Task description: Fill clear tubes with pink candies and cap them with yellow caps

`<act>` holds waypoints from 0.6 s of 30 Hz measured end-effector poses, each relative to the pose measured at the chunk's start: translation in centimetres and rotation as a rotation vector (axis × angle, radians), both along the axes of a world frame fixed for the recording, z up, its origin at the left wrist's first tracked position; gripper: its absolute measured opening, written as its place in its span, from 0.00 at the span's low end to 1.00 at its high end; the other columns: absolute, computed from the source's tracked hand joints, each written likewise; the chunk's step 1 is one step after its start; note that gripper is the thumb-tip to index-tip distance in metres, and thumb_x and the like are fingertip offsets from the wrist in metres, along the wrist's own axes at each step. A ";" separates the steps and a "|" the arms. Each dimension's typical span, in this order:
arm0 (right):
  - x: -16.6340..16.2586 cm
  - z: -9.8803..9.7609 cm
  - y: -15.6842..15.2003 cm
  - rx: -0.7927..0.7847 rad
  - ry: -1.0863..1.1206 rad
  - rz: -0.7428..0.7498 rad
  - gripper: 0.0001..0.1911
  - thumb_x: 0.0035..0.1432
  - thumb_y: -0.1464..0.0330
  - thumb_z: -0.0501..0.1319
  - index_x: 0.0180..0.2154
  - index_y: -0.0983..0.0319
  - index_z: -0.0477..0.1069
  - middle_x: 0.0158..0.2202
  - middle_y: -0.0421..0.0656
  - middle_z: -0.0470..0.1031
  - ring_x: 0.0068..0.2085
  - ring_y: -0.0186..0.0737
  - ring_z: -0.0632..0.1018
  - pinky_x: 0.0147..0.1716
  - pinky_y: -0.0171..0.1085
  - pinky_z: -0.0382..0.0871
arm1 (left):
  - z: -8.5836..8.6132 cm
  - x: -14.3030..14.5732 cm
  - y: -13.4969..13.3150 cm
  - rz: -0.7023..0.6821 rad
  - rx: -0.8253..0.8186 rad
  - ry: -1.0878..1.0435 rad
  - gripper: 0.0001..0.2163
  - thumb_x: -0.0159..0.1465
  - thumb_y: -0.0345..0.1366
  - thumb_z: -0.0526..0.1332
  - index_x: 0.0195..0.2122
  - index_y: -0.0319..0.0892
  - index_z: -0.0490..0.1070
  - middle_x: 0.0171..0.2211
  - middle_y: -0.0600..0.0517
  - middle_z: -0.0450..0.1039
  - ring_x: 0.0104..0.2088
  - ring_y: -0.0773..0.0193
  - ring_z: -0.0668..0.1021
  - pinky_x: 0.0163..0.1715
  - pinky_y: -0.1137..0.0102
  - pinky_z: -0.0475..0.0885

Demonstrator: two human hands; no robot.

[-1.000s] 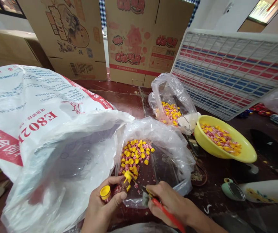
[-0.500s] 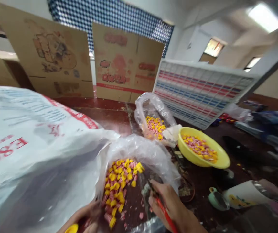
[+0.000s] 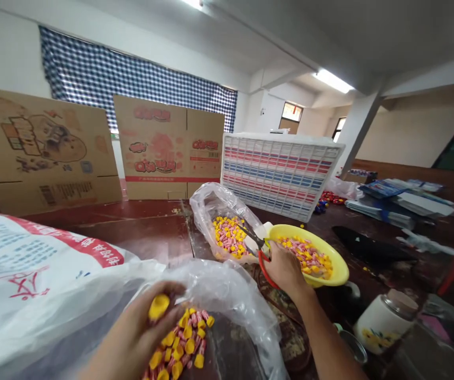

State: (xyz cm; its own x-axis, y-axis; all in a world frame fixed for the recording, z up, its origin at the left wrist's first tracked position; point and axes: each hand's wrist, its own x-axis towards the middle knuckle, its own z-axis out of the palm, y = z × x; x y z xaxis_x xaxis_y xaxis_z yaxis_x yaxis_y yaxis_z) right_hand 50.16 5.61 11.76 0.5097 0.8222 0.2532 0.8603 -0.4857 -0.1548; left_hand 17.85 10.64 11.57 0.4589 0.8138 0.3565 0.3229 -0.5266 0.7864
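Note:
My left hand (image 3: 132,330) is closed around a small yellow cap-like piece (image 3: 159,307), over a heap of pink pieces with yellow ends (image 3: 187,338). The heap lies at the mouth of a clear plastic bag (image 3: 227,295). In my right hand (image 3: 284,266) are scissors (image 3: 265,272) with red handles, their dark blades pointing left over a second clear bag (image 3: 207,198) of similar pink and yellow pieces. This hand is beside the yellow bowl (image 3: 340,272) and covers part of its left side. More pink and yellow pieces fill the bowl.
A large white printed sack (image 3: 32,274) takes up the left. Cardboard panels (image 3: 171,153) and a white plastic crate (image 3: 282,174) stand at the back. On the right are a white flowered flask (image 3: 379,327), a small metal-rimmed cup (image 3: 351,345) and flat packets (image 3: 393,203).
My right hand has moved with the scissors from the near heap up to the bowl. My left hand has risen over the heap with the yellow piece. The view has shifted upward and right.

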 end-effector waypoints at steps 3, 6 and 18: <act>-0.4 -0.9 -4.5 0.103 0.200 0.186 0.11 0.65 0.63 0.54 0.38 0.63 0.72 0.36 0.46 0.79 0.37 0.44 0.77 0.37 0.37 0.65 | 4.7 7.0 5.6 -0.063 0.400 0.377 0.09 0.63 0.31 0.63 0.44 0.42 0.80 0.44 0.45 0.82 0.43 0.54 0.83 0.44 0.65 0.79; -0.7 -1.5 -9.0 0.018 0.454 0.335 0.11 0.60 0.61 0.60 0.30 0.62 0.70 0.29 0.41 0.76 0.31 0.39 0.73 0.29 0.34 0.61 | 6.2 14.1 9.8 -0.123 0.495 0.484 0.08 0.64 0.24 0.62 0.39 0.39 0.80 0.45 0.43 0.81 0.49 0.51 0.81 0.48 0.59 0.77; -2.2 -7.4 -13.5 -0.256 0.373 0.069 0.12 0.52 0.60 0.70 0.31 0.59 0.73 0.29 0.41 0.80 0.31 0.42 0.77 0.30 0.34 0.60 | 4.9 11.1 9.9 0.045 0.395 0.395 0.16 0.67 0.41 0.62 0.50 0.37 0.78 0.45 0.39 0.83 0.44 0.47 0.83 0.45 0.60 0.76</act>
